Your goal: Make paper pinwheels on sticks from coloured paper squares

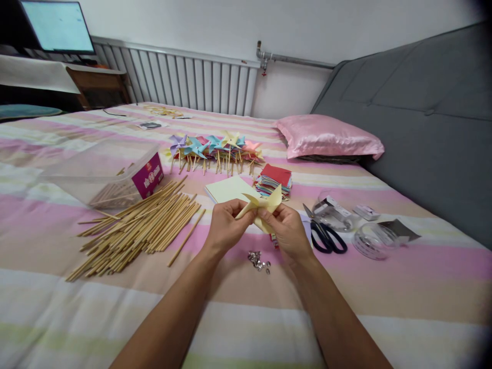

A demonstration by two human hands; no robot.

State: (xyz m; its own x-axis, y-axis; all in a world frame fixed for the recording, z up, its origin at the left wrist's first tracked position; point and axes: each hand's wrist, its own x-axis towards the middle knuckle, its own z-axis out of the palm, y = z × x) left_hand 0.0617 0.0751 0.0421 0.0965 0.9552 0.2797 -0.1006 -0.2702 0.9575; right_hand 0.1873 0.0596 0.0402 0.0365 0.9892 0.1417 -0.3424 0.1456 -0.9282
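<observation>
Small metal pins lay nearest on the bed. Above them, the left hand and right hand both pinched a folded yellow paper. Beyond lay wooden sticks, then finished pinwheels.

Your room: white wall | ribbed radiator | striped bed | grey padded headboard | lit monitor on wooden desk
</observation>
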